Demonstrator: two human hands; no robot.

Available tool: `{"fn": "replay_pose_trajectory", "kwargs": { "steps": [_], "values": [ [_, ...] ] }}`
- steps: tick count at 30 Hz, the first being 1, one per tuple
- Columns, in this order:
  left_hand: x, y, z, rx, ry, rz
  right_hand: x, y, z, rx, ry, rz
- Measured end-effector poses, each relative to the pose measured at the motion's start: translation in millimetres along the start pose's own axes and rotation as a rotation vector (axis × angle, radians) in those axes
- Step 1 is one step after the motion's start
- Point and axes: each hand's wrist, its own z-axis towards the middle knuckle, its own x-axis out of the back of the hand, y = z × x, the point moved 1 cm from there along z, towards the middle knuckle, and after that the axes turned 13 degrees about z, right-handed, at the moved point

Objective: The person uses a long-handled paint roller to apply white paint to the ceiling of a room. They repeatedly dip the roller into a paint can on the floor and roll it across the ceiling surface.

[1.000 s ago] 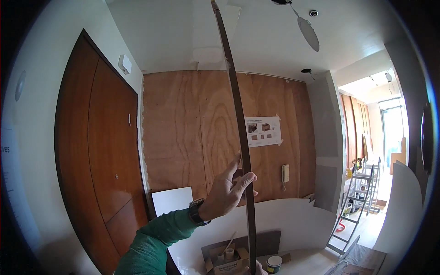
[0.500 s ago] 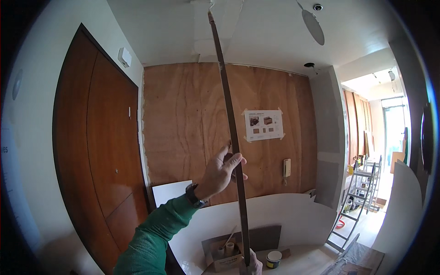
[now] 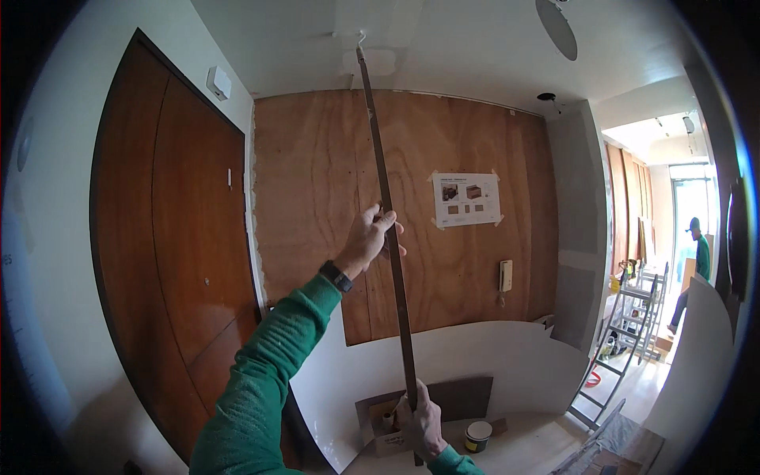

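A long dark pole (image 3: pixel 385 186) slants up from in front of me to the ceiling. Its top ends in a thin white bent piece (image 3: pixel 362 36) like a paint roller's frame; the head is too small to make out against the white ceiling. Partway up the pole, my left hand (image 3: pixel 370 240), with a dark watch at the wrist, is closed around it, thumb and fingers on either side. Lower down, my right hand (image 3: pixel 423 421) wraps the pole near its bottom end. Both arms wear green sleeves.
A brown door (image 3: pixel 194 237) stands left; plywood (image 3: pixel 309 190) with a taped sheet (image 3: pixel 466 199) and intercom handset (image 3: pixel 505 277) faces me. Below are white sheeting (image 3: pixel 491 352), a carton (image 3: pixel 389 445) and a paint tub (image 3: pixel 478 436). Stepladders (image 3: pixel 621 340) and a person in green (image 3: pixel 702 257) are right.
My right hand has come up into view on the lower pole. My left hand and the pole sit higher and slightly left in the picture. The view has tilted down; a person appears at right.
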Motion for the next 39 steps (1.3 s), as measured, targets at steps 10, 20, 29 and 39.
{"fn": "replay_pose_trajectory", "kwargs": {
  "steps": [10,20,29,39],
  "values": [
    [24,-33,52,0.067,0.068,0.002,-16,1,53,0.034,0.041,-0.055],
    [-31,-23,15,0.034,-0.048,-0.049,25,11,10,-0.022,0.087,-0.070],
    [-53,-13,37,-0.030,-0.086,-0.063,58,14,25,0.025,0.103,-0.165],
    [-54,-30,79,-0.010,-0.051,-0.042,64,19,62,0.069,0.160,-0.106]
  ]
}}
